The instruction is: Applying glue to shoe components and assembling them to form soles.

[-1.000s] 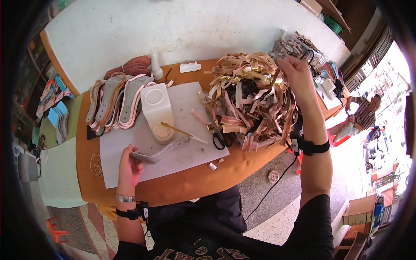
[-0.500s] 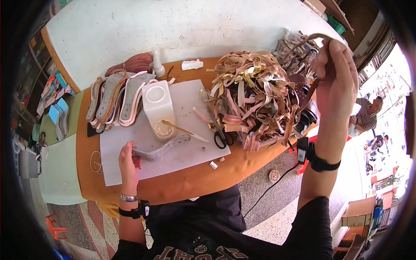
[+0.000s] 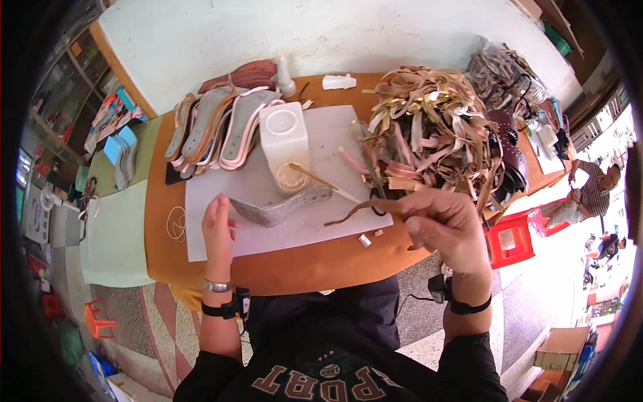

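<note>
My right hand (image 3: 442, 228) is closed on a narrow brown strip (image 3: 362, 209), pinched at one end above the table's front right. The strip's free end points left and droops. My left hand (image 3: 219, 231) rests at the left of the white sheet, fingers loosely apart beside the near end of a curved grey insole (image 3: 278, 209); no firm grip shows. Behind the insole stands a white plastic container (image 3: 283, 144) with an open lower cup of pale paste. A brush (image 3: 325, 182) lies across that cup. Scissors (image 3: 379, 208) are partly hidden behind the strip.
A big heap of brown, pink and gold strips (image 3: 429, 134) fills the table's right side. Stacked grey insoles with edging (image 3: 221, 127) lie at the back left. A white bottle (image 3: 285, 77) stands by the wall. A red stool (image 3: 509, 241) and a seated person (image 3: 593, 191) are at right.
My right hand has come down and left from above the heap with the brown strip. My left hand stays by the insole. The whole view has shifted, showing the table further right.
</note>
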Action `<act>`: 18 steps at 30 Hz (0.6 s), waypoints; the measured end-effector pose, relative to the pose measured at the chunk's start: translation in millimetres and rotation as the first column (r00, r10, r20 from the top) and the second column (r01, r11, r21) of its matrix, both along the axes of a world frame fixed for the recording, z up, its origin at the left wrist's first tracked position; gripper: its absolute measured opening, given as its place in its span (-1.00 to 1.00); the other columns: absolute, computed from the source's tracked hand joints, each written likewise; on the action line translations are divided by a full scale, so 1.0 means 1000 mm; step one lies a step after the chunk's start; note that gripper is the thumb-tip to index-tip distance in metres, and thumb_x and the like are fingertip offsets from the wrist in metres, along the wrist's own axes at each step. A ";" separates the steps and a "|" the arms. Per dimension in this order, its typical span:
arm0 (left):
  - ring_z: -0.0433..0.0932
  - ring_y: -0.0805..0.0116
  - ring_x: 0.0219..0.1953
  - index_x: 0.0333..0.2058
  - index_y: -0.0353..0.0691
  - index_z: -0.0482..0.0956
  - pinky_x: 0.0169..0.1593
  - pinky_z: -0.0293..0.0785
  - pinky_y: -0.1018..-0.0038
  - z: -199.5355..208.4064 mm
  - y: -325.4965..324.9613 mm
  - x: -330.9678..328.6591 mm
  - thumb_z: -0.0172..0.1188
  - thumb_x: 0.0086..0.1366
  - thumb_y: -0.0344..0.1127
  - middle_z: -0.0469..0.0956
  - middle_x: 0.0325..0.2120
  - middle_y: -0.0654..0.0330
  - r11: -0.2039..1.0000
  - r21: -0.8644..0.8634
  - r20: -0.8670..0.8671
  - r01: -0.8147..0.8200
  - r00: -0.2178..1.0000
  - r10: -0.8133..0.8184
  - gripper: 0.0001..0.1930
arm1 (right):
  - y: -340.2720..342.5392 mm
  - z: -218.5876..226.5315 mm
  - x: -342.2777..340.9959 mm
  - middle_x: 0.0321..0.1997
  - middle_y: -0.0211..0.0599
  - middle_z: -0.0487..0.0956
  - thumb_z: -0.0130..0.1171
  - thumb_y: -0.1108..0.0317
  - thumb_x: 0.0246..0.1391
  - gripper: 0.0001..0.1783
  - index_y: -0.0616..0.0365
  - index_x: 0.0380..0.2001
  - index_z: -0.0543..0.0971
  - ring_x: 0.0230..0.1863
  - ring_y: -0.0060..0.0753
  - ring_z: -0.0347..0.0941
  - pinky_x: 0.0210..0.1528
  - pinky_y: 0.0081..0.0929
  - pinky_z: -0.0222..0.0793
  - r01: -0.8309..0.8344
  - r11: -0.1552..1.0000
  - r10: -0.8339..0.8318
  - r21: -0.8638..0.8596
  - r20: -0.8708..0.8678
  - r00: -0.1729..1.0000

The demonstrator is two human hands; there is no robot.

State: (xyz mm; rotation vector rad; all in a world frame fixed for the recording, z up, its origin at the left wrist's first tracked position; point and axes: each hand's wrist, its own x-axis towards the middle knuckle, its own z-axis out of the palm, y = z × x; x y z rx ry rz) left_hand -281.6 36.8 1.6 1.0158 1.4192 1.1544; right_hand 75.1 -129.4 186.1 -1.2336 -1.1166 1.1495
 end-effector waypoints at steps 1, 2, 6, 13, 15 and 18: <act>0.48 0.65 -0.37 0.29 -0.35 0.52 -0.49 0.30 0.71 -0.002 -0.003 -0.002 0.30 0.50 -0.04 0.58 -0.02 0.25 0.991 0.126 -0.107 -0.035 0.993 0.049 -0.42 | 0.002 -0.005 -0.006 -0.26 -0.40 0.71 0.31 0.60 0.27 -0.76 0.34 -0.01 0.71 -0.45 -0.75 0.47 -0.39 -0.71 0.35 -0.066 0.996 0.067 -0.051 0.018 0.998; 0.48 0.65 -0.37 0.29 -0.35 0.52 -0.49 0.30 0.71 0.004 -0.010 -0.001 0.30 0.50 -0.04 0.58 -0.02 0.25 0.991 0.122 -0.116 -0.047 0.991 0.062 -0.42 | 0.004 -0.010 -0.011 -0.27 -0.41 0.70 0.33 0.58 0.27 -0.75 0.33 0.00 0.70 -0.44 -0.75 0.45 -0.38 -0.70 0.35 -0.132 0.986 0.136 -0.104 0.036 0.990; 0.58 0.49 -0.05 0.29 -0.31 0.52 -0.03 0.49 0.57 0.053 -0.043 0.021 0.32 0.46 -0.24 0.59 0.07 0.20 0.801 0.492 -0.042 0.340 0.929 -0.368 -0.50 | 0.010 -0.033 -0.040 -0.27 -0.46 0.69 0.30 0.59 0.30 -0.77 0.36 0.00 0.69 -0.35 -0.72 0.48 -0.29 -0.68 0.39 -0.332 0.931 0.320 -0.152 -0.100 0.942; 0.67 0.49 -0.12 -0.01 -0.38 0.69 -0.02 0.57 0.54 0.083 -0.078 0.051 0.37 0.45 -0.34 0.73 -0.18 0.20 0.611 0.321 0.066 0.724 0.626 -0.777 -0.75 | 0.027 -0.052 -0.078 -0.35 -0.43 0.68 0.30 0.57 0.29 -0.88 0.34 -0.13 0.69 -0.32 -0.74 0.48 -0.29 -0.65 0.43 -0.454 0.868 0.465 -0.201 0.008 0.885; 0.65 0.54 -0.20 -0.07 -0.39 0.70 -0.09 0.57 0.57 0.074 -0.078 0.042 0.39 0.44 -0.34 0.74 -0.25 0.24 0.638 0.253 0.055 0.727 0.647 -0.760 -0.77 | 0.030 -0.058 -0.081 -0.38 -0.44 0.67 0.31 0.55 0.29 -0.89 0.34 -0.14 0.69 -0.34 -0.74 0.48 -0.30 -0.64 0.43 -0.430 0.875 0.444 -0.224 0.016 0.896; 0.60 0.64 -0.32 -0.15 -0.38 0.71 -0.21 0.53 0.64 0.073 -0.080 0.036 0.43 0.41 -0.34 0.72 -0.35 0.30 0.660 0.148 0.068 0.737 0.658 -0.750 -0.80 | 0.034 -0.065 -0.080 -0.41 -0.45 0.66 0.34 0.51 0.27 -0.89 0.34 -0.18 0.69 -0.38 -0.74 0.47 -0.34 -0.63 0.43 -0.386 0.873 0.421 -0.298 0.063 0.905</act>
